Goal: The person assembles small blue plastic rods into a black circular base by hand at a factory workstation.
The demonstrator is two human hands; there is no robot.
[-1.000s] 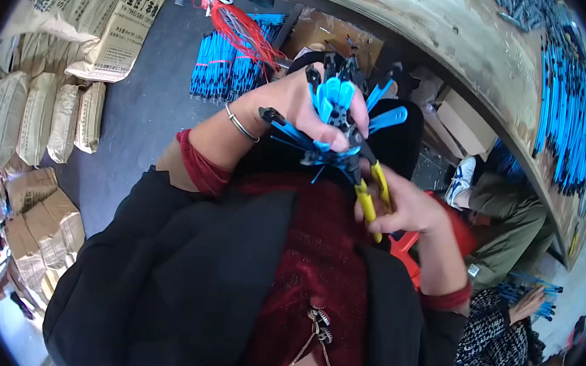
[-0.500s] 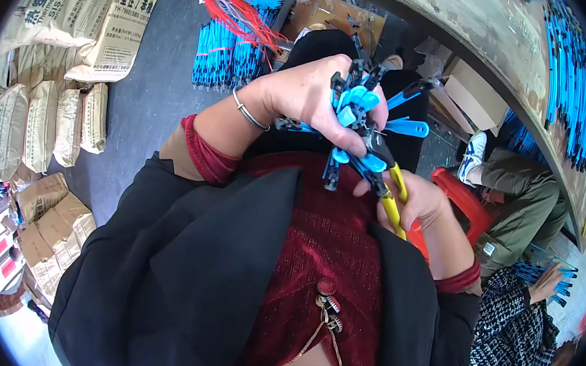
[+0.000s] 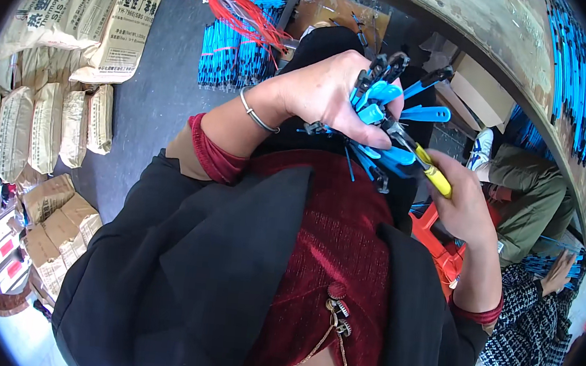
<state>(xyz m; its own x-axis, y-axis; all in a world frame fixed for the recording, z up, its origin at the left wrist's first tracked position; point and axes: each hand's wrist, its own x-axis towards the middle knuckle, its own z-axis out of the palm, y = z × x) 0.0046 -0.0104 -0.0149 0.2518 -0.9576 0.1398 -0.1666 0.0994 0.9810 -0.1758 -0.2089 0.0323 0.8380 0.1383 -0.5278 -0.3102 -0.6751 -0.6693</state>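
My left hand (image 3: 332, 96) is closed round a bunch of blue plastic pieces with black ends (image 3: 376, 110), which fan out on several sides of the fist. In my right hand (image 3: 469, 198) are yellow-handled pliers (image 3: 438, 182). Their dark jaws reach in among the blue pieces near my left thumb; whether they bite on one, I cannot tell. One flat blue piece (image 3: 428, 114) sticks out to the right above the pliers. Both hands are held over my lap.
Blue-and-black bundles (image 3: 238, 56) lie on the floor beyond my left arm, with red strings (image 3: 251, 19) above. Paper sacks (image 3: 47, 123) stand at left. A wooden bench (image 3: 461, 16) runs along the upper right. A red stool (image 3: 437, 244) and a co-worker's hand (image 3: 561, 269) holding blue pieces are at right.
My right hand has moved up and to the right with the pliers, whose handles now slope more sideways. The bunch in my left hand has shifted slightly right.
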